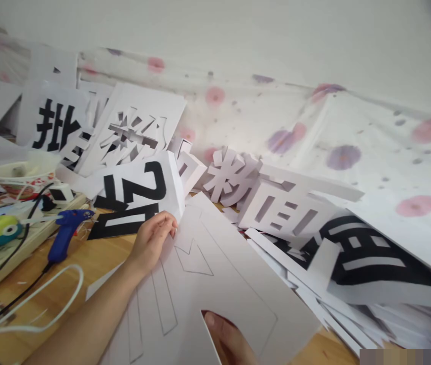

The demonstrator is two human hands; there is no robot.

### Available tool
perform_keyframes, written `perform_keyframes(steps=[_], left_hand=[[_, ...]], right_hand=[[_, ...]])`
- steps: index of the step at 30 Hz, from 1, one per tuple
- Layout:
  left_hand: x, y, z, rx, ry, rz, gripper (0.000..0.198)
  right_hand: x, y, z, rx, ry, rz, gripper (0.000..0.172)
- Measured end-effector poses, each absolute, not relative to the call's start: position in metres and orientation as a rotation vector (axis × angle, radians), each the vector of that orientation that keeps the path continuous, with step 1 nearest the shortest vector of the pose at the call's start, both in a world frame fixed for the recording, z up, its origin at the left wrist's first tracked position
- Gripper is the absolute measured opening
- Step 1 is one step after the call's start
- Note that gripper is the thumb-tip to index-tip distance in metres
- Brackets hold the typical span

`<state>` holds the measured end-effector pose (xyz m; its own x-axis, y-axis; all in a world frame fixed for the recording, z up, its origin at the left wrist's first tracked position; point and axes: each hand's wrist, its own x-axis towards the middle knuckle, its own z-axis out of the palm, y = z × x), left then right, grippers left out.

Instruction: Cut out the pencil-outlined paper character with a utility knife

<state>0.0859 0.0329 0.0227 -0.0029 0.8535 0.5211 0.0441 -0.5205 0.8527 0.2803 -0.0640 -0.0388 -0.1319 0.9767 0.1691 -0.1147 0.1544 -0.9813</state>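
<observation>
My left hand (155, 234) pinches the upper left edge of a large white foam board (219, 274) with pencil outlines drawn on it and a notch cut out of its near edge. The board lies tilted across the wooden table (86, 258). My right hand (230, 339) shows through the notch, its fingers under or behind the board near the bottom edge. What that hand grips is mostly hidden by the board.
A blue glue gun (67, 230) with a black cord lies left. Behind it sit a bowl (21, 172) and a green tape measure (0, 228). White cut-out characters (276, 197) and black-printed sheets (132, 195) are heaped against a flower-patterned cloth (352, 137).
</observation>
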Motion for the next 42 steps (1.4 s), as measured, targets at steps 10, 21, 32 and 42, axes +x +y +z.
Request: perform_keyframes(steps=[10, 21, 32, 42], left_hand=[[0.08, 0.029, 0.032, 1.729, 1.109, 1.579, 0.023], [0.067, 0.031, 0.034, 1.942, 1.468, 1.535, 0.016], [0.071, 0.014, 0.066, 1.881, 1.35, 1.616, 0.021], [0.162, -0.012, 0.01, 1.128, 0.87, 1.08, 0.041]], right_hand=[[0.274, -0.064, -0.009, -0.756, -1.289, 1.578, 0.021], [0.284, -0.072, 0.013, -0.772, -1.329, 1.75, 0.047], [0.305, -0.052, 0.001, -1.176, -1.401, 1.351, 0.044], [0.312, -0.033, -0.006, -1.154, -1.309, 0.807, 0.039]])
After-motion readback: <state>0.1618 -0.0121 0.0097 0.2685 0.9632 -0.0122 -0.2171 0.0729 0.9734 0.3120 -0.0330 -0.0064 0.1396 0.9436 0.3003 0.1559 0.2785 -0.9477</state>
